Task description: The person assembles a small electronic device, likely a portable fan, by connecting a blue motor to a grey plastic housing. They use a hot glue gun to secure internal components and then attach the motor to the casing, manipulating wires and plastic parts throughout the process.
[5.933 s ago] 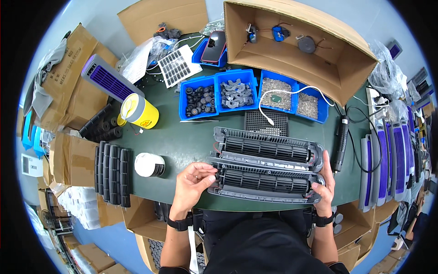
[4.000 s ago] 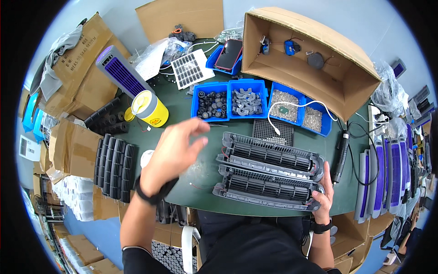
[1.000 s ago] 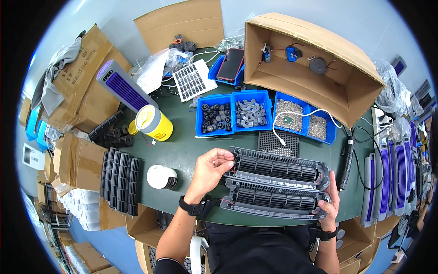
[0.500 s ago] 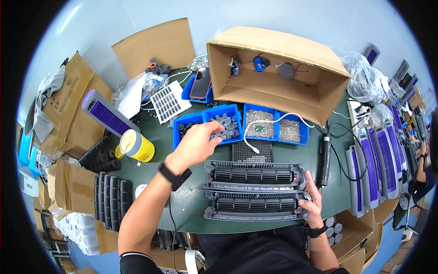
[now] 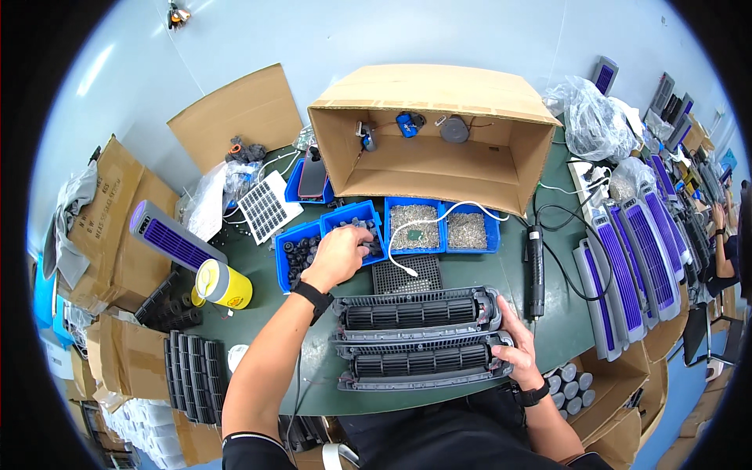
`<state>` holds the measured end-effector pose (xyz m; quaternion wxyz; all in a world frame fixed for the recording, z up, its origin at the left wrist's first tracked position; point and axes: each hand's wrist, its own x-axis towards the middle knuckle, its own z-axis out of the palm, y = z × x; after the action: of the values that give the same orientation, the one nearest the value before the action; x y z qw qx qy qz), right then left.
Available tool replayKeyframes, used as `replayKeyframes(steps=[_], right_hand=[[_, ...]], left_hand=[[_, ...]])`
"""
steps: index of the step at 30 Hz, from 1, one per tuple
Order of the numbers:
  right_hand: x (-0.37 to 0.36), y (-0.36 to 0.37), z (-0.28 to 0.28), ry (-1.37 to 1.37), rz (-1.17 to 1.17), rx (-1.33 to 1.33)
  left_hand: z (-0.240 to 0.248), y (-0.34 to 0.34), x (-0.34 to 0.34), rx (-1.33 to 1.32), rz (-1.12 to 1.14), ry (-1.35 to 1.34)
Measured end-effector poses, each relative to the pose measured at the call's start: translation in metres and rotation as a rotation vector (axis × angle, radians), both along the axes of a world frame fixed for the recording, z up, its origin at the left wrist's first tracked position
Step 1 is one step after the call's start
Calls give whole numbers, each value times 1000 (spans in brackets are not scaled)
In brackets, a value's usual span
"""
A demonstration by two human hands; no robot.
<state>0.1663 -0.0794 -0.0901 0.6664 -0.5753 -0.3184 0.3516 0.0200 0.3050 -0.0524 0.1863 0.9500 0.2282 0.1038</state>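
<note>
My left hand (image 5: 338, 257) reaches into a blue bin (image 5: 351, 211) of small grey plastic parts, fingers curled down among them; what they pinch is hidden. Two grey fan housings lie one behind the other at the table's front edge, the far fan housing (image 5: 415, 313) and the near fan housing (image 5: 423, 363), each with a black ribbed fan roller inside. My right hand (image 5: 517, 348) grips their right ends, its thumb over the near one and its fingers behind the far one.
Two blue bins of screws (image 5: 468, 233) stand beside a black grid tray (image 5: 407, 276). An open cardboard box (image 5: 431, 90) is behind them. An electric screwdriver (image 5: 535, 270) with a black cord lies right, near purple-grilled fans (image 5: 627, 258). Left are a yellow cup (image 5: 227, 285) and black rollers (image 5: 193, 376).
My left hand has gone down deeper into the bin of grey parts. The whole view has shifted slightly. My right hand stays on the two housings.
</note>
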Motion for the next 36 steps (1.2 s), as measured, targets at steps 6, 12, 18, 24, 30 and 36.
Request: replayKeyframes(steps=[6,12,18,24,30,36], right_hand=[[1,3,1,-41,12,21],[0,0,-1,52,12,24],[1,1,-18,49,20,31],[-3,5,-11,80,-16,84],[-4,7,-12,95,-5,91],[-5,7,-13,89,-10,99]], left_hand=[[20,-1,-14,-132,102,-218],[75,-64,-82,-105,277,-312],[3,-136,-198,-43,602,-95],[-13,-178,-218,-170,809,-104],[-23,-200,-229,-28,864,-122],[-32,-205,-229,100,828,-115]])
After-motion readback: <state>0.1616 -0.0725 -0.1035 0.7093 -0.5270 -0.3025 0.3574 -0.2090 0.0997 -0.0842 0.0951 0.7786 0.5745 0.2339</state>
